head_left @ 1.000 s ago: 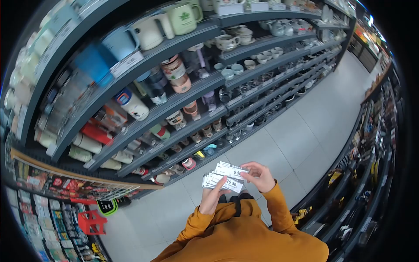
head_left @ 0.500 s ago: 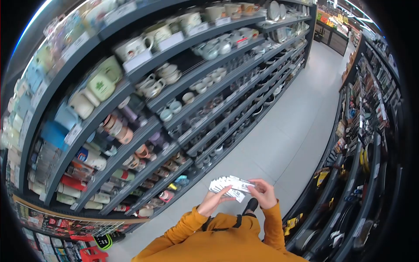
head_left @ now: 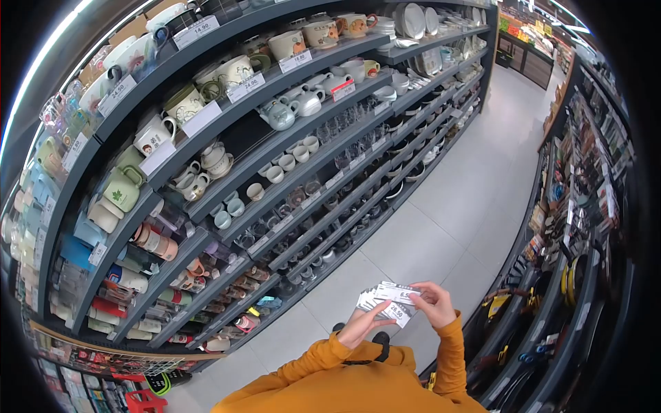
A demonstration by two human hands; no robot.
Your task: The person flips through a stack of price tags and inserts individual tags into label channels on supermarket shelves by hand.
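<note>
A fanned stack of white price tags (head_left: 395, 314) with black print is held at waist height over the aisle. My left hand (head_left: 361, 326) grips the stack from the left, its thumb lying across the front. One price tag (head_left: 396, 294), printed with 6.5 and a part I cannot read, sits on top, and the fingers of my right hand (head_left: 434, 303) pinch its right end. On a tag below it I read 26.50. Both sleeves are mustard yellow.
On the left, a long grey shelf unit (head_left: 227, 100) carries mugs, teapots (head_left: 279, 114), cups, glasses and bottles. Racks of pans and utensils (head_left: 571, 275) line the right. Between them the tiled aisle (head_left: 441, 213) runs ahead. A red stool (head_left: 144, 400) stands at the lower left.
The view has shifted along the shelves and become sharper. Both hands and the tags now appear further right in view. The grip on the tags looks the same.
</note>
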